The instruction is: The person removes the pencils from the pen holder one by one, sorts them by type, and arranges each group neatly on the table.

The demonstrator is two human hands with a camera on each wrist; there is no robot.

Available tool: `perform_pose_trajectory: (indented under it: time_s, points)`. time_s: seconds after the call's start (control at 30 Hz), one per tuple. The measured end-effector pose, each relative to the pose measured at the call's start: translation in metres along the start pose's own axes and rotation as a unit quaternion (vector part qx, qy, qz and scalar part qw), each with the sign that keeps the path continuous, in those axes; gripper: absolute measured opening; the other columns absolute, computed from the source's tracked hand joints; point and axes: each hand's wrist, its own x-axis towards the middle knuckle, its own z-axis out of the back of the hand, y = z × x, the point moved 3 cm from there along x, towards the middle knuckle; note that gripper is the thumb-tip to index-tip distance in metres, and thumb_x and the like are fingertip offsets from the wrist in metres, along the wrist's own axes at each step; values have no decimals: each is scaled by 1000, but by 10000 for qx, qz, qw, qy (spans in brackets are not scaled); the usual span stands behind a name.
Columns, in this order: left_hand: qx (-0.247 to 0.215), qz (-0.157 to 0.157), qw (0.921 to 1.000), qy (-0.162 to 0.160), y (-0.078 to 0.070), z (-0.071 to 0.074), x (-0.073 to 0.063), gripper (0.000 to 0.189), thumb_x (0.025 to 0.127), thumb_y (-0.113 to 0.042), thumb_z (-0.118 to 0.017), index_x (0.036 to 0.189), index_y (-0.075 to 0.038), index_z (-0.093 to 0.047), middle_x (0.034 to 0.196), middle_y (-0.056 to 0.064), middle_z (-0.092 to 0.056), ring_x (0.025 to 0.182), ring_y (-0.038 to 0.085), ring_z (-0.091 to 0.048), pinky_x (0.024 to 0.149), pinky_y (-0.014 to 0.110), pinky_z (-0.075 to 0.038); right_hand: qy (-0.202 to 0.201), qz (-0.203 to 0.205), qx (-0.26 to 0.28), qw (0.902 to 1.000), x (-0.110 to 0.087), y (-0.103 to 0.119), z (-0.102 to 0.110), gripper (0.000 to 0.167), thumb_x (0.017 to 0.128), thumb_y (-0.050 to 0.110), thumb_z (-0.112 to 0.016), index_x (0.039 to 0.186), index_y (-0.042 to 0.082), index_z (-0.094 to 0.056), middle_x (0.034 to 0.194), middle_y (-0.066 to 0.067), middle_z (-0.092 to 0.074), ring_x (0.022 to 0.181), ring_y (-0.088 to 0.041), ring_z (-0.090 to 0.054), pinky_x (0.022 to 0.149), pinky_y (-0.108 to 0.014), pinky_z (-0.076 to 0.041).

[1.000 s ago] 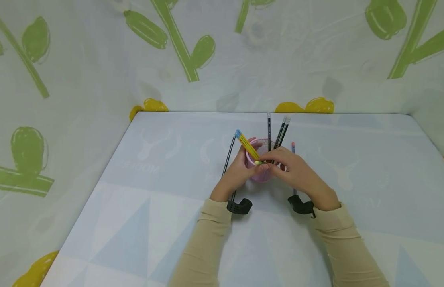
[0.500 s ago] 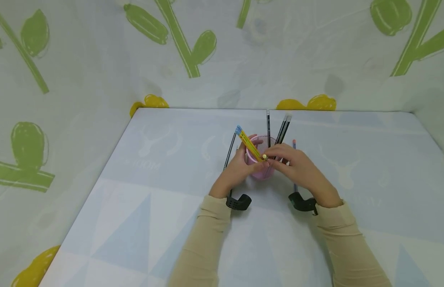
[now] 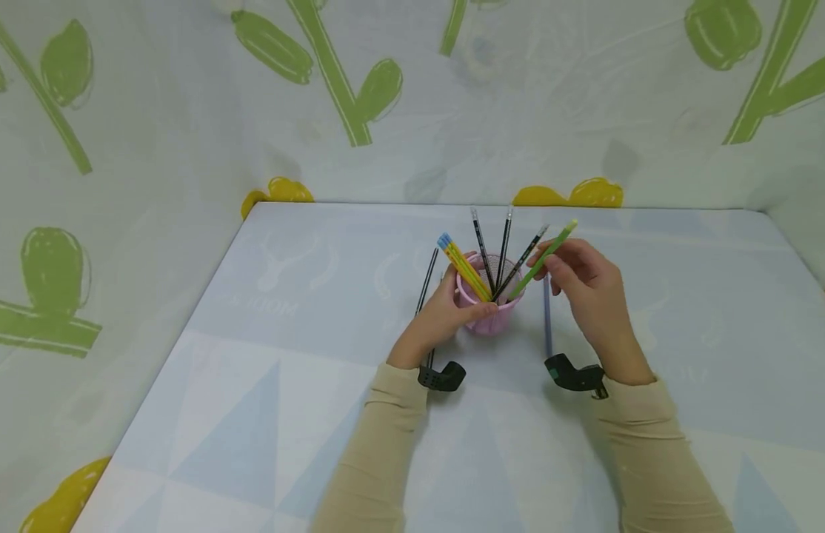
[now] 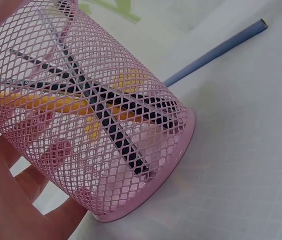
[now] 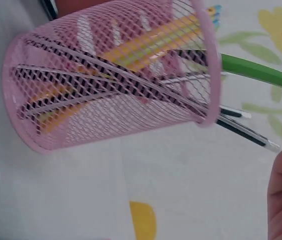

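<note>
My left hand (image 3: 442,314) grips a pink mesh pencil cup (image 3: 489,322) from its left side, fingers behind and thumb at the front rim. The left wrist view has the cup (image 4: 145,195) tilted. Inside lean several yellow pencils (image 3: 467,268) with blue ends, to the left, and several black pencils (image 3: 506,233) fanned out to the middle and right. At the right, my right hand (image 3: 589,289) pinches a slim green pen (image 3: 546,255) near its upper part. The pen's lower end is at the cup's mouth; the right wrist view shows the green pen (image 5: 255,72) meeting the rim.
A blue pencil (image 3: 547,318) lies on the table just right of the cup, close to the right wrist's black camera (image 3: 574,372). Another dark, thin pencil (image 3: 427,281) lies to the left, partly under the left hand. A patterned cloth wall (image 3: 452,133) rises behind the table.
The right hand has moved right and slightly up, swinging the green pen so it slants up to the right. The black pencils have spread apart. The left hand stays on the cup.
</note>
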Motion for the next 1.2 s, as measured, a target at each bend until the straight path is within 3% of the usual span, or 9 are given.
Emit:
perform_pose_trajectory:
  time_s: [0.1,0.23,0.33,0.47,0.63,0.87,1.0,1.2]
  points:
    - [-115,55,9999,95,-5,0,-2,82,75,-35,-70,138,-36,-18,138,3,-32,121,17,-36,99,41,-30,-498,98,870,9949,2,-5,12,23,91,9,-49,108,-6,-52,90,-14,-62,72,-23,-56,55,-23,-44]
    - [-285,4,9992,274,-20,1,-7,83,78,-24,-68,141,-22,-15,138,10,-30,120,20,-37,99,38,-31,-1031,255,1718,9794,5,-15,28,25,92,11,-49,109,-7,-50,84,-19,-62,65,-26,-55,52,-23,-44]
    - [-283,-76,9990,333,-28,2,-10,81,79,-22,-66,141,-18,-14,138,12,-30,121,21,-37,99,37,-31,-1236,187,1915,9735,6,-21,37,26,92,13,-49,110,-6,-49,80,-20,-61,62,-25,-53,51,-22,-43]
    - [-287,-34,9989,363,-31,2,-11,79,80,-20,-65,140,-17,-15,137,10,-31,122,19,-35,100,36,-29,-1293,-238,1887,9732,5,-34,45,29,91,17,-50,112,-4,-50,79,-17,-60,59,-23,-50,52,-21,-44]
    - [-406,-52,9982,440,-32,1,-9,79,80,-17,-65,141,-15,-14,137,11,-30,123,20,-33,100,36,-28,-1145,-1007,1630,9748,4,-58,50,31,92,19,-50,119,4,-51,80,-13,-56,61,-21,-47,50,-20,-44]
    - [-658,17,9970,419,-30,-2,-8,78,80,-16,-65,141,-17,-16,137,6,-31,122,18,-35,101,33,-27,-506,-2286,572,9705,-3,-90,52,36,94,25,-44,129,17,-46,84,-6,-50,59,-14,-40,45,-22,-35]
    - [-729,59,9967,340,-25,-4,-7,78,79,-17,-66,140,-17,-18,135,5,-32,121,17,-36,101,34,-27,-175,-2643,-202,9641,-8,-103,49,39,94,26,-40,133,18,-42,85,-7,-50,55,-11,-37,44,-25,-32]
    - [-682,163,9971,287,-5,-5,-2,82,78,-25,-68,141,-29,-15,140,1,-28,122,11,-34,102,35,-24,262,-3002,-1235,9455,-15,-118,44,49,92,28,-41,139,17,-32,94,-7,-52,59,-10,-41,49,-24,-37]
